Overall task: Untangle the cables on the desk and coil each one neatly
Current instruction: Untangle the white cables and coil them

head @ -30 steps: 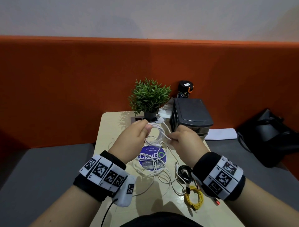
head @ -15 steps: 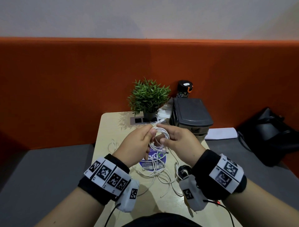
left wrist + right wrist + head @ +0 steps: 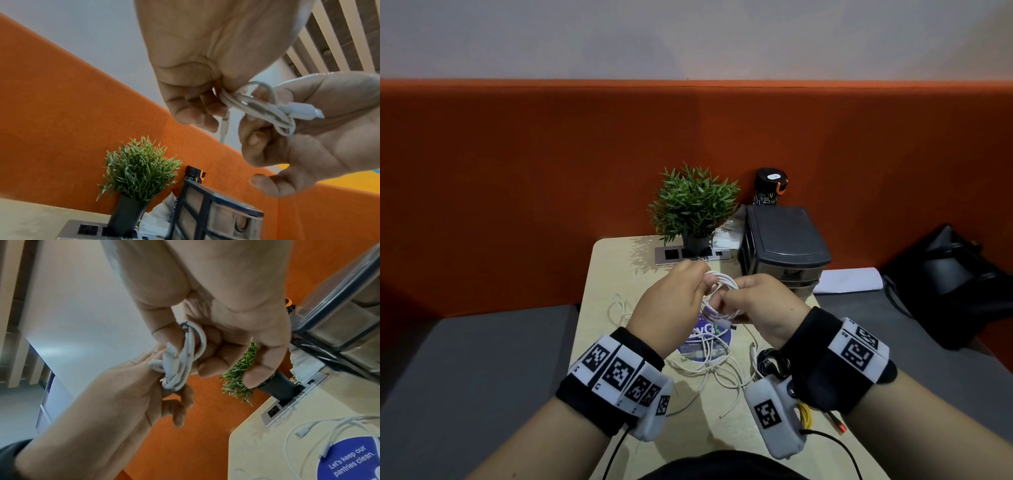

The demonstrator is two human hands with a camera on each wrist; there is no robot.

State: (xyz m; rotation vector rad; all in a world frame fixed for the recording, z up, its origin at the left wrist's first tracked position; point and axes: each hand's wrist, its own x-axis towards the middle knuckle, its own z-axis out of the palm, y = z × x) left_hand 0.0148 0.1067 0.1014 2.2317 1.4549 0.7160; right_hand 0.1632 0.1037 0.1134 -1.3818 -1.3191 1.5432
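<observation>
This looks like an office break or work nook. A small pale counter (image 3: pixel 599 308) butts against an orange padded partition (image 3: pixel 517 171) at 12 o'clock, with a power socket panel (image 3: pixel 674 255) set into its top. Beside it stand a potted plant (image 3: pixel 693 202) and, at 1 o'clock, a grey drawer unit (image 3: pixel 784 236). A round blue sticker (image 3: pixel 349 459) reads "Let's keep our pantries clean".

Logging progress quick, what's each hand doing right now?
Left hand: fingers pinch the small coiled white cable.
Right hand: fingers grip the same coil.
</observation>
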